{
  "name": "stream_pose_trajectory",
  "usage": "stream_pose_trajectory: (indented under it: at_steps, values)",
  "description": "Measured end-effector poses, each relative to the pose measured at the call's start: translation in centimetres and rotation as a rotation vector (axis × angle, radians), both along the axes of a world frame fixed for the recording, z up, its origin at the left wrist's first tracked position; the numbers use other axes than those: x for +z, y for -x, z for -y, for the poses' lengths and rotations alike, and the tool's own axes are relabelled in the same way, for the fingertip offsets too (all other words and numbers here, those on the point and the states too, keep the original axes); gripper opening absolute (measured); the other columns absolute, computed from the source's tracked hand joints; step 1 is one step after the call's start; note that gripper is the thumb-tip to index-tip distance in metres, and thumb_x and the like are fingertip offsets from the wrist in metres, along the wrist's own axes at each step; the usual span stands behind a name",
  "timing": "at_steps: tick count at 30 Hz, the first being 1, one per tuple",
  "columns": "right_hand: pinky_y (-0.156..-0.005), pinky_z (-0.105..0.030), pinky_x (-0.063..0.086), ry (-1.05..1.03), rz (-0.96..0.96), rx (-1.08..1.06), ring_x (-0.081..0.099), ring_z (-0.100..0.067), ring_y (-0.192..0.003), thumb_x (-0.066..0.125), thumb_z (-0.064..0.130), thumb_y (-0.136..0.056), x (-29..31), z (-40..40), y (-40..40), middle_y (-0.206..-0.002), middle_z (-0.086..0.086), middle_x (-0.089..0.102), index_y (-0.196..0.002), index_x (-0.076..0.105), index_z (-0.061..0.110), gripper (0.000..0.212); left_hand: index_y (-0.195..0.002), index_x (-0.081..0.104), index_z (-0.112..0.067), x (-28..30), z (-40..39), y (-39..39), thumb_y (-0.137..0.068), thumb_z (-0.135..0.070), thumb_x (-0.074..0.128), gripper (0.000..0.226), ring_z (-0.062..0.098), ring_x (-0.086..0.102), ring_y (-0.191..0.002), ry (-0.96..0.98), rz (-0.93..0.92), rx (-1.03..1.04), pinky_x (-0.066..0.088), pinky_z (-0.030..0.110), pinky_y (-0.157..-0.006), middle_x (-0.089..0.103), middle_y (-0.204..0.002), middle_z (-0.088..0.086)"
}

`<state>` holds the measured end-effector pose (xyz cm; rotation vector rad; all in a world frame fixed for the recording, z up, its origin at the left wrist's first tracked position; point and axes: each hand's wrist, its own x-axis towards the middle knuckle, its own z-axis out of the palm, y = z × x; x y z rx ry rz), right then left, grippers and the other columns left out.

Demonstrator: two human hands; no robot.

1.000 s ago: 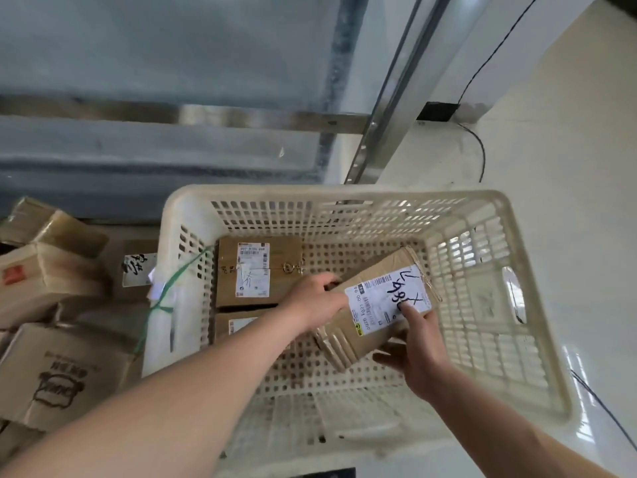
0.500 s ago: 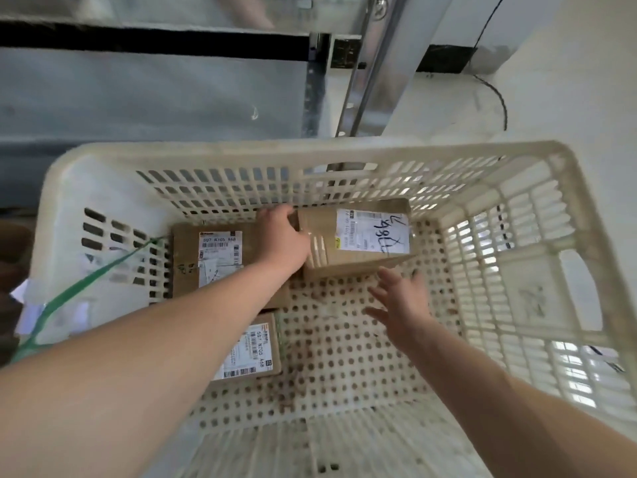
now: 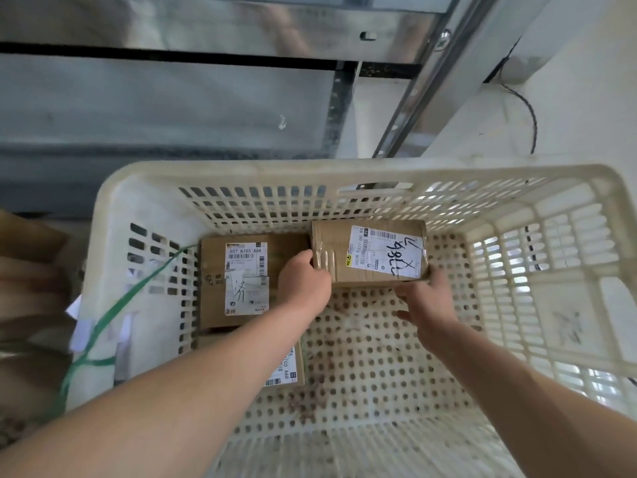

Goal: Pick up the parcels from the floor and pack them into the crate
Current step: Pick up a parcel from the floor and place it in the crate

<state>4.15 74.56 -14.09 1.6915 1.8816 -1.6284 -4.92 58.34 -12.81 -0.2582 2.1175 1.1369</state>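
Observation:
A white perforated plastic crate (image 3: 262, 172) fills the view. A taped brown parcel with a handwritten white label (image 3: 370, 251) lies on the crate floor against the far wall. My left hand (image 3: 303, 284) grips its left end. My right hand (image 3: 427, 301) has its fingers spread, the fingertips resting on the parcel's near right corner. To the left lies a second labelled parcel (image 3: 234, 277), touching the first. A third parcel (image 3: 286, 370) lies nearer to me, mostly hidden under my left forearm.
A green strap (image 3: 138, 298) hangs over the crate's left wall. Blurred cardboard boxes (image 3: 27, 288) are stacked on the floor left of the crate. A metal frame (image 3: 413, 108) and a black cable (image 3: 531, 115) are behind it. The crate floor's right half (image 3: 396, 367) is bare.
The labelled parcel went from tilted in both hands down onto the crate floor by the far wall. My right hand let go, then came back to touch its near corner.

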Motion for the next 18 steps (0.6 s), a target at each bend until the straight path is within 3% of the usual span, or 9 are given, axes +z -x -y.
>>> stream_pose_trajectory:
  at_steps: [4, 6, 8, 10, 12, 13, 16, 18]
  values:
    - [-0.083, -0.056, 0.057, 0.056, 0.045, 0.043, 0.061, -0.021, -0.094, 0.059, 0.001, -0.088, 0.2, -0.4, -0.1, -0.118, -0.005, 0.065, -0.131, 0.047, 0.023, 0.050, -0.111, 0.066, -0.017, 0.9, 0.3, 0.1, -0.090, -0.003, 0.042, 0.035, 0.018, 0.058, -0.083, -0.070, 0.093, -0.029, 0.042, 0.025, -0.063, 0.069, -0.105, 0.004]
    - [-0.082, -0.052, 0.058, 0.080, 0.074, 0.090, 0.061, -0.022, -0.102, 0.060, 0.002, -0.088, 0.8, -0.8, 0.1, -0.124, -0.004, 0.064, -0.126, 0.049, 0.025, 0.045, -0.127, 0.061, -0.019, 1.5, 0.4, 0.3, -0.090, -0.003, 0.044, 0.043, 0.016, 0.055, -0.092, -0.097, 0.144, -0.040, 0.040, 0.025, -0.069, 0.065, -0.116, -0.002]
    - [-0.090, -0.056, 0.056, 0.084, 0.088, 0.125, 0.061, -0.025, -0.107, 0.060, 0.003, -0.091, 1.7, -1.0, 0.2, -0.124, -0.004, 0.062, -0.135, 0.041, 0.024, 0.052, -0.150, 0.039, -0.018, 2.5, 0.9, 0.3, -0.094, -0.005, 0.045, 0.058, 0.016, 0.049, -0.116, -0.083, 0.180, -0.046, 0.035, 0.021, -0.084, 0.051, -0.135, -0.007]
    - [-0.094, -0.057, 0.055, 0.072, 0.094, 0.127, 0.060, -0.026, -0.105, 0.058, 0.005, -0.094, 3.0, -0.8, 0.3, -0.121, -0.009, 0.062, -0.155, 0.018, 0.028, 0.077, -0.158, 0.020, -0.017, 4.0, 1.8, -0.2, -0.096, -0.006, 0.045, 0.067, 0.014, 0.046, -0.128, -0.079, 0.207, -0.045, 0.032, 0.014, -0.085, 0.031, -0.159, -0.002]
    - [-0.095, -0.058, 0.055, 0.054, 0.093, 0.104, 0.061, -0.027, -0.099, 0.056, 0.005, -0.095, 4.8, -0.1, 0.3, -0.122, -0.017, 0.063, -0.160, 0.008, 0.034, 0.086, -0.159, 0.016, -0.017, 5.9, 2.9, -0.9, -0.097, -0.005, 0.043, 0.069, -0.003, 0.051, -0.091, -0.104, 0.232, -0.032, 0.037, 0.002, -0.061, 0.024, -0.163, 0.001]
    - [-0.095, -0.059, 0.055, 0.050, 0.091, 0.100, 0.064, -0.030, -0.102, 0.056, 0.005, -0.095, 5.8, 0.4, 0.2, -0.127, -0.020, 0.061, -0.160, 0.007, 0.034, 0.087, -0.159, 0.016, -0.017, 6.9, 3.4, -1.2, -0.097, -0.004, 0.043, 0.069, -0.007, 0.041, -0.073, -0.101, 0.235, -0.023, 0.036, 0.003, -0.050, 0.027, -0.162, 0.002]
    - [-0.093, -0.058, 0.056, 0.060, 0.083, 0.115, 0.062, -0.034, -0.112, 0.055, 0.008, -0.096, 9.4, 2.2, 0.1, -0.135, -0.013, 0.057, -0.159, 0.013, 0.032, 0.080, -0.158, 0.019, -0.017, 10.7, 5.2, -2.3, -0.096, -0.003, 0.044, 0.069, -0.006, 0.034, -0.062, -0.118, 0.243, 0.023, 0.033, 0.004, -0.042, 0.031, -0.160, 0.002]
    - [-0.095, -0.059, 0.054, 0.084, 0.045, 0.111, 0.060, -0.031, -0.110, 0.055, 0.008, -0.098, 12.2, 3.7, 0.1, -0.134, -0.007, 0.057, -0.153, 0.026, 0.025, 0.065, -0.158, 0.022, -0.018, 13.2, 6.4, -3.0, -0.095, -0.003, 0.045, 0.068, -0.006, 0.036, -0.060, -0.140, 0.234, 0.060, 0.034, 0.003, -0.043, 0.044, -0.150, -0.003]
